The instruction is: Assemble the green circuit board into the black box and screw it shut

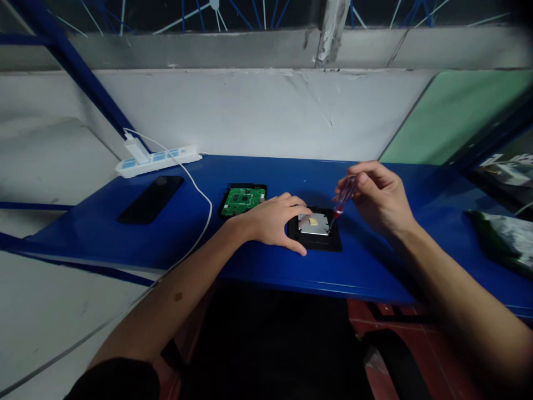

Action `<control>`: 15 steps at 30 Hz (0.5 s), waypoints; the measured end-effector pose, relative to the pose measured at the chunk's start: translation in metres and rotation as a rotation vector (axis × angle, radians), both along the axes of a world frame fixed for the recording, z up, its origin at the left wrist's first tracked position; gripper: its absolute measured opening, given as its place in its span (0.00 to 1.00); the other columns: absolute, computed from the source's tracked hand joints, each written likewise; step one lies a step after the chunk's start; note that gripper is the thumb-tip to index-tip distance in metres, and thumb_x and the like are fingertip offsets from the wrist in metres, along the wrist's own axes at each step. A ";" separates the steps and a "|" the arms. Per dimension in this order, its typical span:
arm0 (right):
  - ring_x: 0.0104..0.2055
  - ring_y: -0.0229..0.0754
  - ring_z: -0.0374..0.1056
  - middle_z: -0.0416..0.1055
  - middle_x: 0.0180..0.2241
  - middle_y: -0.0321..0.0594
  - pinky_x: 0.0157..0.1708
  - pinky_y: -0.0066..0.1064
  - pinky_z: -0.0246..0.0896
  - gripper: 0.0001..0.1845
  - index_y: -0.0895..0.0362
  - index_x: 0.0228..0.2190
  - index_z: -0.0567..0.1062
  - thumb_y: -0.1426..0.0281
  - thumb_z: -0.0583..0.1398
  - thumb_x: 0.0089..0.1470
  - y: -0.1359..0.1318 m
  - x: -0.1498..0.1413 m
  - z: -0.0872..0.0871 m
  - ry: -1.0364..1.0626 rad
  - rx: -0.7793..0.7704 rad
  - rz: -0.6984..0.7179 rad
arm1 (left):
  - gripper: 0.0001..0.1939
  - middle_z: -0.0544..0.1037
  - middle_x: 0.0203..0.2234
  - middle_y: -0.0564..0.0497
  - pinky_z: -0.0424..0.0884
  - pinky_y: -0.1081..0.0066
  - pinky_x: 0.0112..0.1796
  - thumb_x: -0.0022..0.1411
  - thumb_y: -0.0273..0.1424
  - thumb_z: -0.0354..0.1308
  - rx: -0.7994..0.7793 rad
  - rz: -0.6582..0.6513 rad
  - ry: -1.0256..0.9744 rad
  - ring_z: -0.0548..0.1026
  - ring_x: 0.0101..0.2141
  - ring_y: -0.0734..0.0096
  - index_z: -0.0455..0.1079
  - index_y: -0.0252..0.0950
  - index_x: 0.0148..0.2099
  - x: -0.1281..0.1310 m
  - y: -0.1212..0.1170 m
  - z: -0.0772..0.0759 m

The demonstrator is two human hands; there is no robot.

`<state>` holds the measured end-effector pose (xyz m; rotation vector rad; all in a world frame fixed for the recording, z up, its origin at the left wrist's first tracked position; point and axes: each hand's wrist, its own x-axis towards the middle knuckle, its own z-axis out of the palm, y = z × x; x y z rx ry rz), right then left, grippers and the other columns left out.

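Note:
My right hand [372,194] grips a screwdriver [346,194] with a clear purplish handle and a red collar. Its shaft slants down to the right edge of a silver metal plate [320,226], which has a yellowish square pad [313,221] on top. That plate lies in a black plastic casing [310,242] on the table. Fingers spread, my left hand [280,221] rests at the casing's left side, thumb and fingertips around its edge. Behind my left wrist sits a green circuit board [241,201] in another black casing, partly covered by the hand.
A black phone [150,200] lies on the blue table [258,272] at the left. Behind it stands a white power strip [162,160] with a charger [136,149] plugged in; its white cable [209,211] crosses the table. A shiny plastic bag [508,236] lies far right.

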<state>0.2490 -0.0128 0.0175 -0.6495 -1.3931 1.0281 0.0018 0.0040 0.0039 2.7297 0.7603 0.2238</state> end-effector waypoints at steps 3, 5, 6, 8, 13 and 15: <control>0.33 0.39 0.79 0.80 0.32 0.34 0.32 0.34 0.77 0.10 0.48 0.38 0.78 0.58 0.67 0.56 -0.001 -0.001 -0.002 -0.034 -0.019 0.028 | 0.44 0.69 0.62 0.44 0.63 0.55 0.57 0.53 0.60 0.64 0.010 -0.001 -0.008 0.66 0.58 0.49 0.65 0.42 0.65 0.001 0.000 0.000; 0.33 0.39 0.79 0.80 0.32 0.34 0.33 0.34 0.78 0.10 0.49 0.36 0.77 0.57 0.65 0.58 -0.002 -0.001 -0.003 -0.047 -0.022 0.048 | 0.44 0.69 0.61 0.44 0.63 0.55 0.57 0.53 0.60 0.64 0.016 0.000 -0.005 0.66 0.58 0.49 0.66 0.41 0.65 0.001 0.000 0.000; 0.34 0.39 0.79 0.80 0.33 0.34 0.33 0.34 0.78 0.11 0.49 0.36 0.77 0.56 0.64 0.59 -0.002 -0.001 -0.004 -0.053 -0.019 0.056 | 0.44 0.69 0.61 0.44 0.63 0.55 0.57 0.53 0.60 0.64 0.019 0.002 -0.001 0.66 0.57 0.49 0.66 0.41 0.64 0.001 0.000 0.000; 0.35 0.39 0.79 0.79 0.34 0.34 0.33 0.35 0.78 0.13 0.48 0.37 0.76 0.53 0.64 0.58 -0.001 -0.001 -0.005 -0.071 0.000 0.063 | 0.43 0.69 0.62 0.44 0.64 0.56 0.56 0.53 0.60 0.64 0.019 0.007 0.010 0.66 0.57 0.49 0.66 0.41 0.64 0.001 0.000 0.001; 0.32 0.37 0.75 0.74 0.33 0.32 0.29 0.32 0.76 0.17 0.49 0.34 0.74 0.53 0.69 0.50 0.000 0.000 -0.004 -0.081 0.043 0.015 | 0.43 0.69 0.62 0.45 0.66 0.54 0.55 0.53 0.60 0.64 0.006 0.015 0.012 0.66 0.57 0.49 0.66 0.43 0.64 0.001 -0.001 0.002; 0.30 0.36 0.73 0.72 0.31 0.31 0.29 0.32 0.76 0.17 0.49 0.31 0.74 0.54 0.71 0.48 0.000 -0.001 -0.002 -0.053 0.049 0.000 | 0.42 0.69 0.62 0.45 0.65 0.54 0.56 0.53 0.59 0.64 0.004 0.014 0.006 0.66 0.57 0.49 0.66 0.43 0.64 0.001 -0.001 0.002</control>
